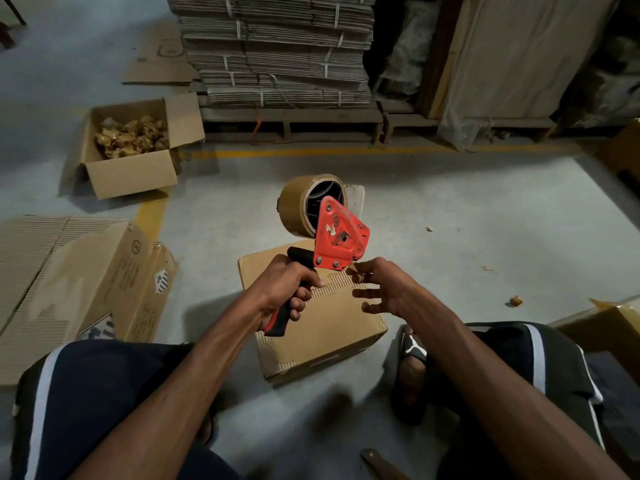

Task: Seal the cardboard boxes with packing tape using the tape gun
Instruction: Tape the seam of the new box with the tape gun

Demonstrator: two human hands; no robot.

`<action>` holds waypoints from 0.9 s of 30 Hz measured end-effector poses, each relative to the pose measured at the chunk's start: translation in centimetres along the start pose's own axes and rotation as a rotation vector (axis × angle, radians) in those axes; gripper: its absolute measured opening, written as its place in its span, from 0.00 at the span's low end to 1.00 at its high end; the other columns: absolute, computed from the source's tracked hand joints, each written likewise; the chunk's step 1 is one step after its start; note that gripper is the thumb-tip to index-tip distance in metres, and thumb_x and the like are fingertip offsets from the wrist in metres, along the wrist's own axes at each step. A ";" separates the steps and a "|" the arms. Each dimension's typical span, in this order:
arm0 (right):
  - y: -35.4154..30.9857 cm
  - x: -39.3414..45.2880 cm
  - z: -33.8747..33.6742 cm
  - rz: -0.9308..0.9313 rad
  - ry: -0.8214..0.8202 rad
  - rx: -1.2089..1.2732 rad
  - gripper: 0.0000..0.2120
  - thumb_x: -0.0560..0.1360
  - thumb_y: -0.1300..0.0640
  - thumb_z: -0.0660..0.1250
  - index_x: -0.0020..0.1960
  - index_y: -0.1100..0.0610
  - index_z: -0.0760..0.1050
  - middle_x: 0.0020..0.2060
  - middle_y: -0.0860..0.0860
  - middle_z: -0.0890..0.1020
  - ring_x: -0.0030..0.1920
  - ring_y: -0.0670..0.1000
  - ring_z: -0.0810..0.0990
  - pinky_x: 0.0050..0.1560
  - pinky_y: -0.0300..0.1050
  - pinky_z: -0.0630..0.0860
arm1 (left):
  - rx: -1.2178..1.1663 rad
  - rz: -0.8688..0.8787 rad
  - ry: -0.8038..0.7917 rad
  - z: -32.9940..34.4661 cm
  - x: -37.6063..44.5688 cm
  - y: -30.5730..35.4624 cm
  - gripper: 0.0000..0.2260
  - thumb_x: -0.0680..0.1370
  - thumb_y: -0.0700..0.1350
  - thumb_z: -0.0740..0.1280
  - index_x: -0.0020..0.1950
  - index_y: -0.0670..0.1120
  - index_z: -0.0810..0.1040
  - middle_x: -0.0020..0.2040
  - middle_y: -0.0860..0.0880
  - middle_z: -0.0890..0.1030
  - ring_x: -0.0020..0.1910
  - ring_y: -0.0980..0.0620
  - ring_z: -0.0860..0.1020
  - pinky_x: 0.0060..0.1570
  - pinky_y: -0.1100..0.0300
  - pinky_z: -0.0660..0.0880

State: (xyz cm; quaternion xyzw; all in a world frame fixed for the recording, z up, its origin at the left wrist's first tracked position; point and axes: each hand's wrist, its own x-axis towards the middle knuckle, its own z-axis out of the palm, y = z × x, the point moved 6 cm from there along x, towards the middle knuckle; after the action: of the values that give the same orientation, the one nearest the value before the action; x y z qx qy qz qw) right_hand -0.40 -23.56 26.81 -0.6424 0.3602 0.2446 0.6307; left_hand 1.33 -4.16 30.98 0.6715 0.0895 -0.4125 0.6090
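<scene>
Gripping: left hand (289, 289) curls round gun (341, 233) handle.
Right fingers (362, 271): spread, nearing tape end.
Risk: tape sticks back or wrinkles over box (322, 327).

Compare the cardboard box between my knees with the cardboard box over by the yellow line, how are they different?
The box between your knees has its flaps closed; the box by the yellow line stands open, flaps spread. The open one shows crumpled brownish scraps inside; the closed one's contents are hidden. The closed one sits under your hands, the open one farther off to the left. Both are plain brown cardboard on the floor.
</scene>
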 end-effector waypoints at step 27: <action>-3.7 -0.8 -4.8 -0.624 0.406 -0.328 0.10 0.75 0.56 0.78 0.39 0.60 0.85 0.30 0.56 0.83 0.23 0.49 0.79 0.25 0.40 0.74 | 0.441 0.288 0.075 -2.1 0.9 0.7 0.06 0.77 0.38 0.70 0.40 0.39 0.83 0.28 0.45 0.73 0.28 0.49 0.67 0.28 0.57 0.64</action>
State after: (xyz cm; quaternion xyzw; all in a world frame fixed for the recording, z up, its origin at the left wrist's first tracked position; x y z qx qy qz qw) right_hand 1.33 -28.41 30.21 -0.8482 0.2215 -0.0360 0.4797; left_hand 3.26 -2.79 30.72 0.8087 -0.0765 -0.3058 0.4966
